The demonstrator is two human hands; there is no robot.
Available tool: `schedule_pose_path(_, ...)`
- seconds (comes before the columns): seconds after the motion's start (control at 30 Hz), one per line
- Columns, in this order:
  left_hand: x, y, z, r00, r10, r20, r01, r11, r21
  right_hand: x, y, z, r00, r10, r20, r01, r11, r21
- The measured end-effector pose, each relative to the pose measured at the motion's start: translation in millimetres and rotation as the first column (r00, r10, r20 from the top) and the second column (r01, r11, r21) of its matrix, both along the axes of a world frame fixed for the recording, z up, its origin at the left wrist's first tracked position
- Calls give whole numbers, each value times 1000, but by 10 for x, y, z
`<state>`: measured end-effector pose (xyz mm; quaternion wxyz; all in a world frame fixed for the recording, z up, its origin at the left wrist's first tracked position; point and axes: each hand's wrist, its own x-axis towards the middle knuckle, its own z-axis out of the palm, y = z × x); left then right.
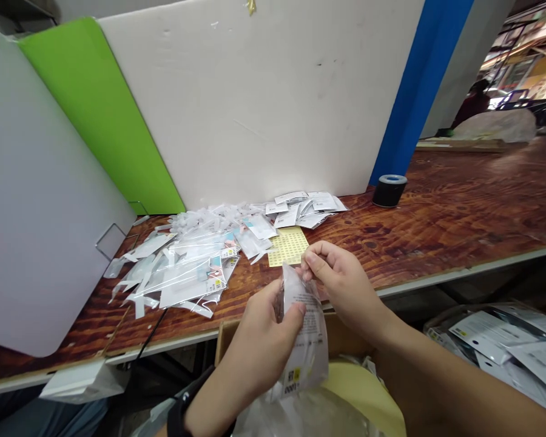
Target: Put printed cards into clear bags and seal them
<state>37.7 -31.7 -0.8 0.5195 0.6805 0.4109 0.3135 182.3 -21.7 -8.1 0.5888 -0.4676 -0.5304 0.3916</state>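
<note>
A clear plastic packet with a printed white card and a yellow label hangs over an open cardboard box. My left hand grips its side, the thumb lying across the front. At the packet's top corner my right hand has thumb and forefinger pinched together; whether anything small is between them cannot be made out. Just beyond the hands, a yellow sheet of small round stickers lies on the wooden table. Flat packets with cards are piled left of the sheet, and more packets lie behind it.
White and green boards stand behind the table. A black tape roll sits by the blue strip. The cardboard box is below my hands, with yellow material inside. More bagged packets are at the lower right. A person is far back right.
</note>
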Motion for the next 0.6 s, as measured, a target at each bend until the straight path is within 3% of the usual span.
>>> schedule_pose_path(0.2, -63, -16, 34, 999, -36, -29, 34, 998, -61, 46, 49, 0, 949, 137, -285, -199, 959, -202)
schedule_pose_path(0.33, -115, -10, 25, 996, -77, 55, 88, 966, -244, 107, 42, 30, 936, 209, -285, -286, 921, -265)
schedule_pose_path(0.4, -136, -9, 15, 993, -12, 117, 51, 939, -341, 137, 9, 64, 968, 189, -164, -226, 941, -251)
schedule_pose_path(0.47, -145, -5, 8, 978, 81, 194, 3, 917, -399, 152, -42, 96, 993, 79, 88, -66, 988, -141)
schedule_pose_path(0.53, -143, 7, 5, 947, 150, 284, -21, 911, -411, 148, -93, 106, 929, -46, 368, 20, 997, 75)
schedule_pose_path(0.6, -132, 24, 3, 916, 190, 354, -35, 915, -401, 124, -125, 86, 813, -115, 570, -53, 962, 269)
